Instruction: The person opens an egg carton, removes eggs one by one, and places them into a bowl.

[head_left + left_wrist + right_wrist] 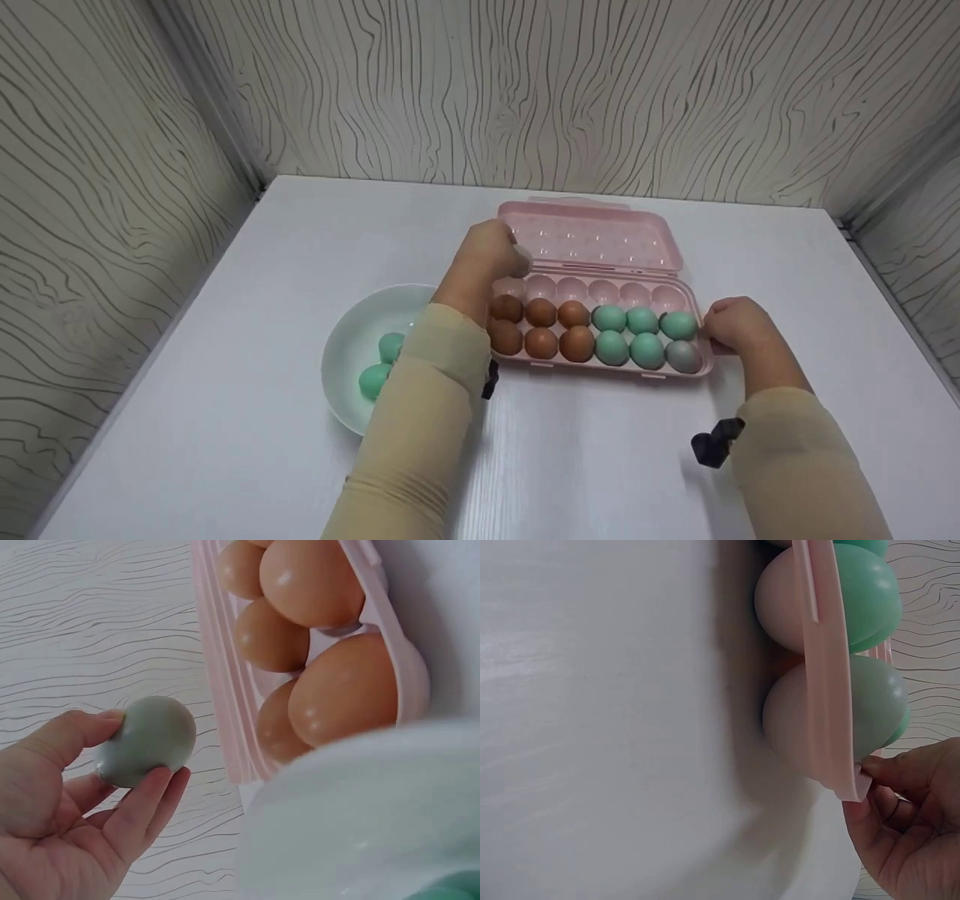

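A pink egg carton (592,367) lies with its lid (592,232) folded back. Brown eggs (541,343) fill the left of its two near rows, green eggs (611,348) the right, with a greyish egg (683,356) in the near right corner. Several cups (603,292) of the far row show bare. My left hand (491,247) holds a pale grey-green egg (150,739) between thumb and fingers, over the far left end of the carton. At the carton's right end, my right hand (911,825) pinches the rim between thumb and fingers.
A white bowl (341,352) with green eggs (375,381) stands left of the carton, partly hidden by my left forearm. The white table (247,360) is bordered at the back and sides by wood-grain patterned panels (525,97).
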A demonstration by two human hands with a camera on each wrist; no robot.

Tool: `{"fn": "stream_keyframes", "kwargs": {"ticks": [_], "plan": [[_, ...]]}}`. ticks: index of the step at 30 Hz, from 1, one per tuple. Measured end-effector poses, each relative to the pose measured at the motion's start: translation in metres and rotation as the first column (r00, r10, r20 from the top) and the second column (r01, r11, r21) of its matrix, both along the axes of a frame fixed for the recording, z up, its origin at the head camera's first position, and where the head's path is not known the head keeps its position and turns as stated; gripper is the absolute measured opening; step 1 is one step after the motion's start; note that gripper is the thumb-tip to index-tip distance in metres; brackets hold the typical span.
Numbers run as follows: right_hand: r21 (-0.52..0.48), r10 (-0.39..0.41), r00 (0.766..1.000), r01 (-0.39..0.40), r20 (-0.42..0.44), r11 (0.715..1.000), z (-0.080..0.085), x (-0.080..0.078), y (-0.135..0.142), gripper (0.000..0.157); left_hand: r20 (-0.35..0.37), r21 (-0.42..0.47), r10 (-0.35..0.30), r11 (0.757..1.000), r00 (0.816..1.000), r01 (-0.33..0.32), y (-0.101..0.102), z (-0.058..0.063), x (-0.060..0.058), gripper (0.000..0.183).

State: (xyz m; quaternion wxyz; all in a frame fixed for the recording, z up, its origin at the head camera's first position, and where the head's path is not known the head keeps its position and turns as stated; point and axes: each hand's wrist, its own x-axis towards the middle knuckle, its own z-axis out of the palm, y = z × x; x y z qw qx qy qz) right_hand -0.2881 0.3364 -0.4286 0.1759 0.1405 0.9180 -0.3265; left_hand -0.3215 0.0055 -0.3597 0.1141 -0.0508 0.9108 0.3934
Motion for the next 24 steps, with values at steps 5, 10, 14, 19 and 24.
{"fn": "stream_keyframes", "kwargs": {"ticks": [5, 10, 14, 19, 24], "plan": [[0.009, 0.003, 1.0, -0.003, -0.012, 1.0, 0.0, 0.001, 0.0, 0.013, -0.025, -0.033, -0.036, 0.999, 0.999, 0.035, -0.011, 0.007, 0.0, 0.024], [0.006, 0.008, 0.999, -0.008, -0.032, 1.0, -0.001, 0.001, 0.0, 0.013, -0.027, -0.015, -0.069, 0.998, 0.997, 0.069, -0.024, 0.015, 0.002, 0.017], [0.01, 0.009, 0.999, -0.009, -0.031, 1.0, -0.001, 0.001, 0.0, 0.014, -0.024, -0.013, -0.086, 0.996, 0.996, 0.085, -0.036, 0.018, 0.005, 0.015], [0.014, 0.009, 1.0, -0.009, -0.021, 1.0, -0.001, 0.0, 0.0, 0.015, -0.025, -0.028, -0.105, 0.994, 0.994, 0.104, -0.049, 0.021, 0.008, 0.022], [0.01, 0.01, 1.0, -0.01, -0.02, 1.0, -0.001, 0.0, 0.001, 0.016, 0.013, -0.02, -0.142, 0.99, 0.99, 0.142, -0.058, 0.022, 0.012, 0.031]]}}
